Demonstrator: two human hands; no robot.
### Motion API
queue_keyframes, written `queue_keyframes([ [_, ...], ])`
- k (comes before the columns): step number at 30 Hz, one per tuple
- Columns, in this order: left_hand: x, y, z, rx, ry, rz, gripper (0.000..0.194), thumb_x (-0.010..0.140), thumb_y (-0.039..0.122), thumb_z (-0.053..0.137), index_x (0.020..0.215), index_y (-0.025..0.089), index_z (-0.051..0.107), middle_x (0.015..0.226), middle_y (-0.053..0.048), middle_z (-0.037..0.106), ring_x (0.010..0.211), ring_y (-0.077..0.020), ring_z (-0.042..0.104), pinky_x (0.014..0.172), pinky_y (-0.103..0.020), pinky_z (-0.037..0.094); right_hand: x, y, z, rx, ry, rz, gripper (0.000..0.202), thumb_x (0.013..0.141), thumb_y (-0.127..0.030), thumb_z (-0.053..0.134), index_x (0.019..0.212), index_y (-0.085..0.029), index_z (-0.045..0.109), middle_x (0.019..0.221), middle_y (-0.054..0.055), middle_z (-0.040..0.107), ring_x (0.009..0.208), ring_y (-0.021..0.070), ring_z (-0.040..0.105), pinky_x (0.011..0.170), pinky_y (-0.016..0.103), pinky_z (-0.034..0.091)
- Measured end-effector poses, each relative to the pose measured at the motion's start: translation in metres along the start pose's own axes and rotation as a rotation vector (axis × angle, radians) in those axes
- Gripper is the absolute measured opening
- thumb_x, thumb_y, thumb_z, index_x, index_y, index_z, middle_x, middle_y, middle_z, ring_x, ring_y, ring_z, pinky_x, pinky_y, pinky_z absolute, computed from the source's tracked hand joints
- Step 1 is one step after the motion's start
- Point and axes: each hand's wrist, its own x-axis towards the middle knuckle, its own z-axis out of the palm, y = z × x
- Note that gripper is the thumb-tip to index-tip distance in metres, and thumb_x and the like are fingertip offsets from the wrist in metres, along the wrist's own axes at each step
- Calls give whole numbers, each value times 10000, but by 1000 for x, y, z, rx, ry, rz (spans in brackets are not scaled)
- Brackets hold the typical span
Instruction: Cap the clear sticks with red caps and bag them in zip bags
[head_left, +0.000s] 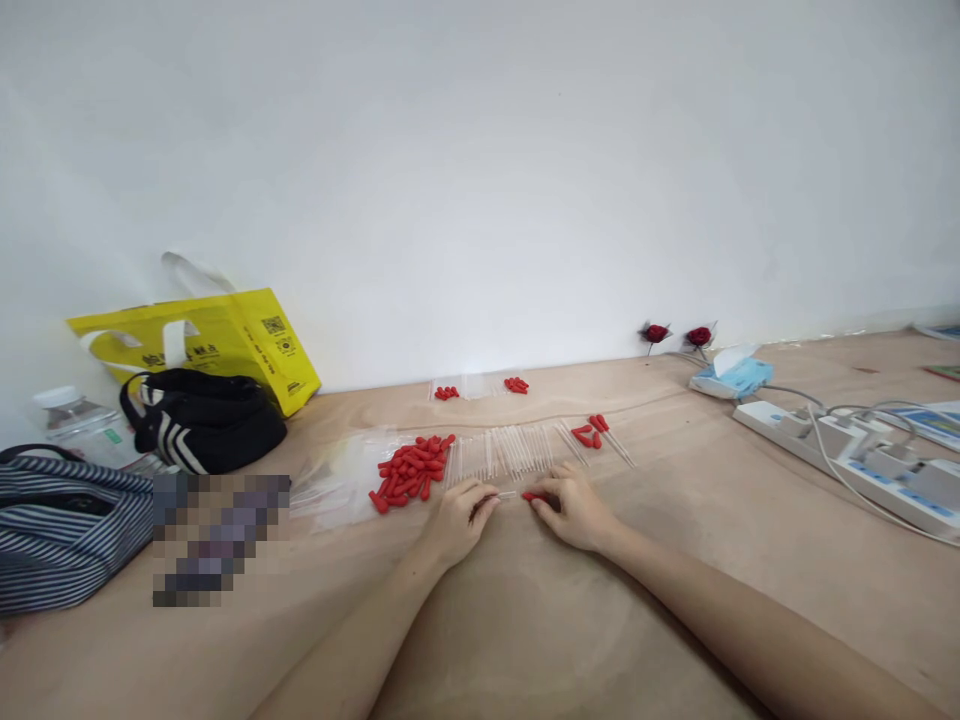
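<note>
My left hand (457, 520) pinches a thin clear glass dropper tube (508, 494), its free end pointing right. Close by on the right, my right hand (574, 508) grips a red rubber dropper bulb (528, 497) between thumb and fingers. A small gap shows between tube and bulb. Just beyond my hands lies a row of clear dropper tubes (517, 450). A heap of red bulbs (411, 470) sits left of that row. To its right are a few more red bulbs (585, 436) with loose tubes beside them.
Clear plastic bags (337, 480) lie left of the heap. Bagged red bulbs (447, 393) rest near the wall. At left stand a yellow bag (277, 350), a black pouch (217, 420) and a striped bag (67, 530). A power strip (847, 465) with cables and a tissue pack (731, 378) are at right.
</note>
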Motion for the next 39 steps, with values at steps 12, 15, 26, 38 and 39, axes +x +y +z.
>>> queue_keyframes([
  [12,1,3,-1,-83,42,32,194,852,218,437,875,170,624,763,-32,611,694,-134,582,651,-237,462,2,1,6,464,-23,75,139,777,-208,476,862,-174,580,783,26,597,706,135,510,674,278,407],
  [15,0,3,0,-113,58,54,206,857,232,436,906,178,629,755,-30,609,676,-129,577,633,-232,464,1,0,8,638,-77,82,152,793,-263,471,871,-167,558,722,9,579,623,109,497,594,238,413],
  [26,0,4,3,-105,97,152,243,867,244,422,982,204,631,744,-26,592,657,-116,561,609,-211,460,-1,1,11,669,21,54,235,767,-388,518,815,-195,644,761,26,639,711,147,559,677,281,439],
  [38,-2,4,4,99,75,315,278,877,192,376,1031,216,606,730,-34,617,659,-127,556,627,-243,463,-4,-7,2,387,31,-81,167,789,-299,512,745,-188,629,702,31,618,656,135,538,603,254,422],
  [39,-2,5,4,107,78,320,277,877,193,377,1029,216,607,725,-34,617,658,-129,555,624,-244,464,-4,-7,2,378,27,-95,168,793,-298,508,746,-188,627,702,32,615,656,134,538,605,253,421],
])
